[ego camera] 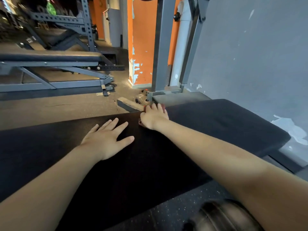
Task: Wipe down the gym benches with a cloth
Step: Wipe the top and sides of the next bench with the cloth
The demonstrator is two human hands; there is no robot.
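Note:
A black padded bench runs across the view in front of me, in two pads. My left hand lies flat on the nearer pad, fingers spread. At the bench's far edge, where the two pads meet, my right hand presses a dark red cloth onto the padding. The hand covers most of the cloth; only its edges show around the fingers and the heel of the hand.
A grey steel frame upright rises just behind the right hand. Another bench on a grey frame stands at the left across the rubber floor. An orange pillar and a grey wall close off the back. A dark rounded object sits at bottom right.

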